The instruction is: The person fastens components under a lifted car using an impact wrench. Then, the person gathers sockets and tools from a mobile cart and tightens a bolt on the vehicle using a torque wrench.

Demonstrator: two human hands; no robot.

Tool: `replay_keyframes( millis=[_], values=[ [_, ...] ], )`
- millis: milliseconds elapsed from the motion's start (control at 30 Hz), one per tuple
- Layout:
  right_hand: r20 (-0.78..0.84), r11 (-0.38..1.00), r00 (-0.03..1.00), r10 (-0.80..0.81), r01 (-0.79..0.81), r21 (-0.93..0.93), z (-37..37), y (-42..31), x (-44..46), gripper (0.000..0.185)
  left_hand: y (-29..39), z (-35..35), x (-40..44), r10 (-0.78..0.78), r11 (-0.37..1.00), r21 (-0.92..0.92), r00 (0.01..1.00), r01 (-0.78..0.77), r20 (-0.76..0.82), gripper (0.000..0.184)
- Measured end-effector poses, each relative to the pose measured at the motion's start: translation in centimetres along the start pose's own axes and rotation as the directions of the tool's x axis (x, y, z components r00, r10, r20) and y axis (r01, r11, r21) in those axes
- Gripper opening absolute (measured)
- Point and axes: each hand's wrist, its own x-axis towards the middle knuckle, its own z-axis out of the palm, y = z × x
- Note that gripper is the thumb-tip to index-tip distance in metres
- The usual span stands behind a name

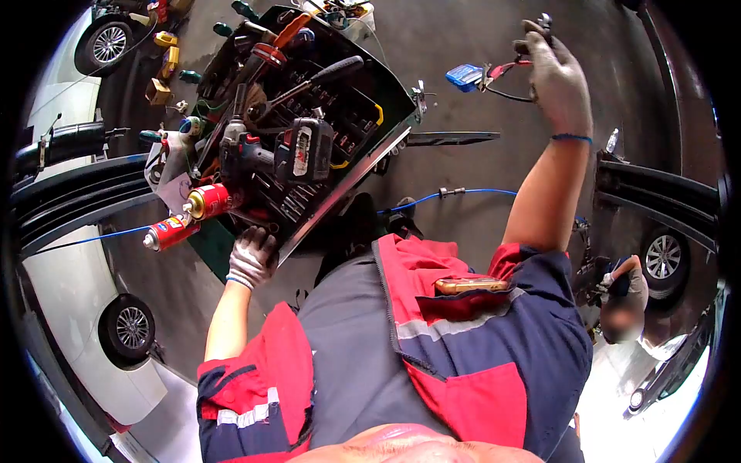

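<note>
My right hand (559, 85), gloved, is raised at the upper right, its fingers closed on a red and black cable (505, 69). A dark clamp-like piece (544, 23) shows at its fingertips. The cable runs to a blue device (465, 78) beside the hand. My left hand (253, 256), also gloved, has its fingers curled over the near edge of a tool cart (340, 204). Close to it are two red spray cans (212, 202). A cordless impact wrench (255, 154) with its battery lies on the cart, near a ratchet (336, 71).
A blue hose (478, 190) crosses the floor. Lift arms (85, 193) extend in from both sides. White cars with wheels (130, 328) stand at the left. Another person (629, 289) crouches at the right near a wheel (664, 257). Yellow and red items (168, 62) lie at the upper left.
</note>
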Motion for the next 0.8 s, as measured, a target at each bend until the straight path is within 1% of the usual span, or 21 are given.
replay_keyframes(
  millis=[100, 133, 167, 200, 233, 267, 300, 333, 367, 400, 433, 467, 500, 533, 567, 600, 633, 700, 733, 767, 800],
  values=[
    [0.103, 0.948, 0.952, -0.288, 0.299, -0.11, 2.6, 4.9, 3.3, 0.038, -0.1, 0.3, 0.1, 0.015, 1.0, 0.027, 0.999, -0.014, -0.038, 0.046],
    [0.171, 0.977, 0.965, -0.197, 0.207, -0.045, 3.6, 5.6, 3.6, 0.038, -0.1, 0.4, 0.1, 0.012, 0.999, 0.034, 0.999, -0.01, -0.046, 0.046],
    [0.17, 0.965, 0.963, -0.208, 0.231, -0.126, 4.9, 5.8, 3.2, 0.037, 0.1, 0.3, 0.0, 0.006, 0.999, 0.041, 0.999, -0.004, -0.053, 0.046],
    [0.253, 0.964, 0.961, -0.115, 0.169, -0.205, 6.2, 6.2, 2.8, 0.036, 0.2, 0.2, 0.0, -0.015, 0.999, 0.046, 1.0, 0.016, -0.024, 0.046],
    [0.205, 0.899, 0.956, -0.211, 0.272, -0.343, 8.6, 7.9, 2.2, 0.033, 0.1, 0.3, -0.1, -0.015, 0.999, 0.044, 1.0, 0.016, -0.025, 0.045],
    [0.277, 0.954, 0.938, -0.21, 0.258, -0.152, 11.4, 11.6, 2.3, 0.03, 0.1, 0.4, -0.3, -0.013, 0.999, 0.041, 1.0, 0.014, -0.025, 0.045],
    [0.56, 0.53, 0.679, -0.474, 0.729, -0.434, 14.2, 17.3, 3.6, 0.029, 0.0, 0.5, -0.4, -0.01, 0.999, 0.039, 1.0, 0.011, -0.027, 0.045],
    [0.547, 0.696, 0.772, -0.324, 0.586, -0.416, 16.4, 19.7, 1.9, 0.035, 0.2, 0.2, -0.2, -0.032, 0.999, 0.019, 0.999, 0.033, -0.023, 0.045],
    [0.516, 0.82, 0.841, -0.163, 0.406, -0.403, 18.6, 22.0, 0.0, 0.042, 0.4, 0.2, -0.3, -0.031, 0.999, 0.02, 0.999, 0.032, -0.021, 0.045],
    [0.353, 0.797, 0.893, 0.278, -0.009, -0.603, 17.6, 18.1, -2.1, 0.045, 0.3, 0.2, -0.4, -0.029, 0.999, 0.025, 0.999, 0.03, -0.02, 0.045],
    [0.302, 0.641, 0.91, 0.283, 0.054, -0.766, 17.1, 18.1, -3.9, 0.048, 0.1, 0.2, -0.4, -0.029, 0.999, 0.033, 0.999, 0.03, -0.022, 0.044],
    [0.342, 0.598, 0.926, 0.158, 0.185, -0.78, 17.4, 23.7, -4.8, 0.046, 0.2, 0.2, -0.4, -0.022, 0.999, 0.045, 0.999, 0.024, -0.033, 0.044],
    [0.414, 0.643, 0.863, 0.289, 0.145, -0.752, 17.3, 25.0, -5.6, 0.045, 0.0, 0.3, -0.3, -0.019, 1.0, 0.017, 0.997, 0.02, -0.069, 0.042],
    [0.554, 0.687, 0.764, 0.33, 0.208, -0.696, 16.5, 25.1, -6.3, 0.046, 0.2, 0.0, -0.2, -0.025, 0.999, 0.028, 0.998, 0.027, -0.051, 0.042],
    [0.645, 0.696, 0.678, 0.353, 0.271, -0.665, 15.8, 25.5, -7.2, 0.049, 0.2, -0.2, -0.1, -0.033, 0.999, 0.038, 0.999, 0.035, -0.037, 0.041],
    [0.699, 0.652, 0.583, 0.413, 0.346, -0.674, 15.5, 26.0, -7.7, 0.051, -0.2, 0.2, -0.2, -0.037, 0.999, 0.003, 0.999, 0.037, -0.014, 0.041],
    [0.696, 0.608, 0.54, 0.473, 0.372, -0.701, 15.4, 26.1, -8.2, 0.049, -0.1, 0.1, -0.2, -0.028, 0.999, 0.027, 0.999, 0.028, -0.018, 0.043],
    [0.664, 0.562, 0.542, 0.514, 0.372, -0.739, 14.9, 26.2, -7.8, 0.05, 0.2, -1.3, 0.1, -0.03, 0.999, 0.009, 0.999, 0.031, -0.022, 0.044],
    [0.619, 0.622, 0.641, 0.454, 0.269, -0.736, 14.7, 26.1, -7.0, 0.05, 0.3, -1.2, 0.0, -0.03, 1.0, 0.002, 0.999, 0.03, -0.042, 0.044],
    [0.552, 0.682, 0.733, 0.397, 0.168, -0.712, 14.7, 23.7, -6.6, 0.05, 0.2, -1.1, 0.0, -0.028, 1.0, -0.004, 0.998, 0.028, -0.063, 0.044],
    [0.408, 0.705, 0.862, 0.302, 0.087, -0.704, 14.4, 21.2, -6.1, 0.048, 0.1, -0.9, 0.0, -0.025, 1.0, -0.011, 0.996, 0.024, -0.085, 0.044]
  ],
)
